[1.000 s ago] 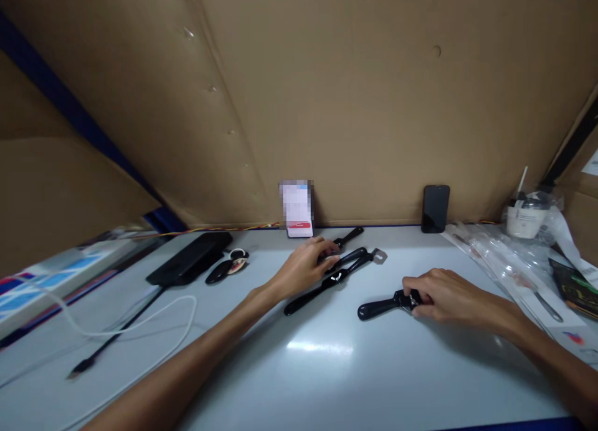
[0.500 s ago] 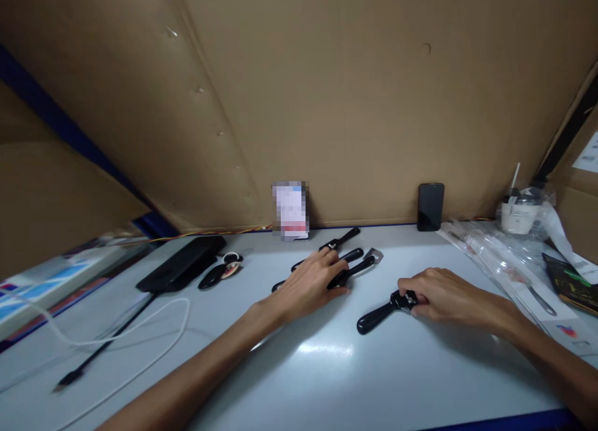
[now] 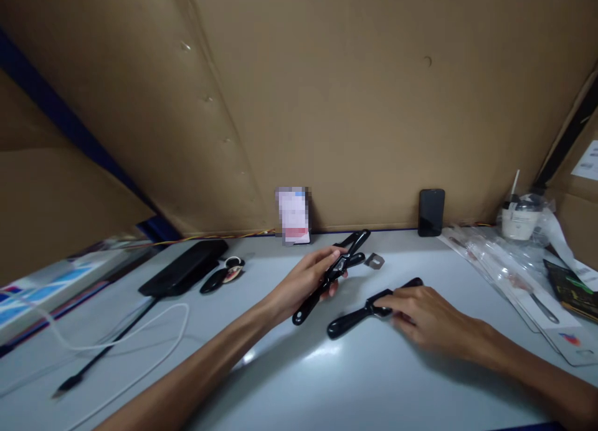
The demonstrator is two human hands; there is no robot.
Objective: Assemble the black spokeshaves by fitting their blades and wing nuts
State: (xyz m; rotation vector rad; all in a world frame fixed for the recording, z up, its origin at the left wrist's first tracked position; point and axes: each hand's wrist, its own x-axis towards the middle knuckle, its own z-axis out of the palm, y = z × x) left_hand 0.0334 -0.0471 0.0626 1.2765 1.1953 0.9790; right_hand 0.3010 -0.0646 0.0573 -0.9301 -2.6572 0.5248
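My left hand (image 3: 315,275) is closed around the middle of a black two-handled spokeshave (image 3: 308,307), held tilted just above the table. Behind that hand other black spokeshaves (image 3: 357,258) lie on the table, partly covered. A small flat metal blade (image 3: 375,261) with a cut-out lies to their right. My right hand (image 3: 415,312), slightly blurred, grips the middle of another black spokeshave (image 3: 348,324) low over the table. Its two handles stick out on either side of my fingers.
A phone-like screen (image 3: 293,216), blurred out, and a black phone (image 3: 431,213) lean against the cardboard wall (image 3: 355,107). On the left are a black case (image 3: 184,269), keys (image 3: 215,280) and white cable (image 3: 180,331). Packaged tools (image 3: 527,288) and a cup (image 3: 518,222) stand right.
My left hand has picked up one spokeshave from the group and turned it. My right hand has shifted left with its spokeshave. The metal blade now lies in fuller view.
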